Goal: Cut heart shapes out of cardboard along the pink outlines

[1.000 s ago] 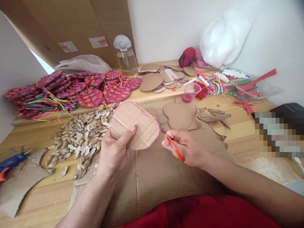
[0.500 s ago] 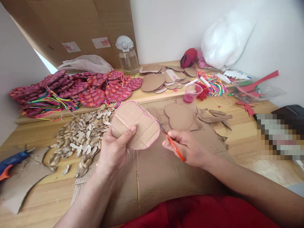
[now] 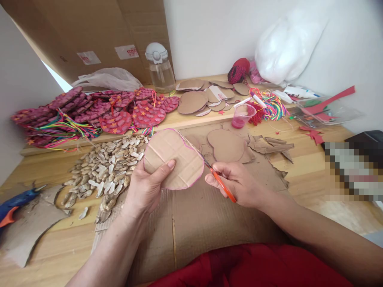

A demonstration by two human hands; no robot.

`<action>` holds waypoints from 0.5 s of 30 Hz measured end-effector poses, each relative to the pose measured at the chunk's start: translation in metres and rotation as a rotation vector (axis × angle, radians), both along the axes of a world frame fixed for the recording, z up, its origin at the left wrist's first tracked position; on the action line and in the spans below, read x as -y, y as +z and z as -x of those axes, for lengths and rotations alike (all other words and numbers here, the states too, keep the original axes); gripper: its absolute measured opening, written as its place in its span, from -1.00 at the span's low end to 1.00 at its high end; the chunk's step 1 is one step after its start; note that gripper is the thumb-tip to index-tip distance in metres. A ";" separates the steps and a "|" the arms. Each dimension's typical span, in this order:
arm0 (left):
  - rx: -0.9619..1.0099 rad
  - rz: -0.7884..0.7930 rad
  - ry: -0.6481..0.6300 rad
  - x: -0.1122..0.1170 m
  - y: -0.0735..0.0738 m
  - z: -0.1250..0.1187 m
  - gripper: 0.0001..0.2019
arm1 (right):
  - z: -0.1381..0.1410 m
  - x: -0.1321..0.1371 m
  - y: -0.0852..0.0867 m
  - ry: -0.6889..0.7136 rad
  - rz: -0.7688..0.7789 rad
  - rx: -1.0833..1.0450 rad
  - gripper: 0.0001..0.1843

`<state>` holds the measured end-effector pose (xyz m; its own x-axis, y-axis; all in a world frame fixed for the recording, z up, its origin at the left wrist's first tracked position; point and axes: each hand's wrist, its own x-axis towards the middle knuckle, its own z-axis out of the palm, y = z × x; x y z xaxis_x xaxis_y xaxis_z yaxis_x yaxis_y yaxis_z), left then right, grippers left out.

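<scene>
My left hand (image 3: pixel 151 185) is closed on a gourd-shaped piece of cardboard (image 3: pixel 179 167), thumb on top and fingers beneath. A pink line runs along the edge of this piece. Orange-handled scissors (image 3: pixel 222 183) are in my right hand (image 3: pixel 239 183), and their blades meet the right edge of the piece. A thin strip of cardboard lies along its upper right edge, by the blades. Behind the scissors, a similar cut cardboard shape (image 3: pixel 229 145) lies on a large cardboard sheet (image 3: pixel 209 227).
Peanut shells (image 3: pixel 101 171) are heaped at left, near a blue glue gun (image 3: pixel 20 201). Along the back stand decorated red pieces (image 3: pixel 116 109), a bottle (image 3: pixel 161 69), stacked cardboard shapes (image 3: pixel 193 101) and a cup of pink liquid (image 3: pixel 241 115). Cardboard scraps (image 3: pixel 269 144) lie at right.
The cardboard piece and both hands have shifted slightly to the right. The scissors stay at the right edge of the piece.
</scene>
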<state>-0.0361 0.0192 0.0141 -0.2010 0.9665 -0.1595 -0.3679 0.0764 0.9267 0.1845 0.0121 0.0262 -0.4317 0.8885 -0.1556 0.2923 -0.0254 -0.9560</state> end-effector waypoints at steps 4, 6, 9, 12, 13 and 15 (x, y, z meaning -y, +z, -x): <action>-0.007 -0.003 0.027 0.000 0.000 -0.001 -0.34 | 0.000 0.000 0.000 -0.015 -0.013 0.055 -0.50; -0.011 0.001 0.025 0.000 0.000 -0.001 -0.34 | 0.000 0.000 -0.002 -0.012 -0.030 0.062 -0.50; -0.010 -0.003 0.010 0.001 0.001 0.000 -0.33 | 0.000 0.001 -0.003 -0.009 -0.052 0.076 -0.52; -0.001 -0.012 -0.007 0.000 0.002 0.001 -0.35 | -0.001 0.001 -0.003 -0.014 -0.075 0.090 -0.52; 0.002 -0.013 -0.012 -0.001 0.002 0.001 -0.36 | -0.001 0.001 -0.003 -0.016 -0.085 0.095 -0.52; 0.003 -0.014 -0.017 -0.002 0.003 0.002 -0.38 | -0.001 0.001 -0.002 -0.018 -0.106 0.107 -0.52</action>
<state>-0.0380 0.0208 0.0168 -0.1841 0.9719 -0.1466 -0.3692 0.0698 0.9267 0.1855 0.0112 0.0245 -0.4014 0.9099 -0.1046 0.3933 0.0681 -0.9169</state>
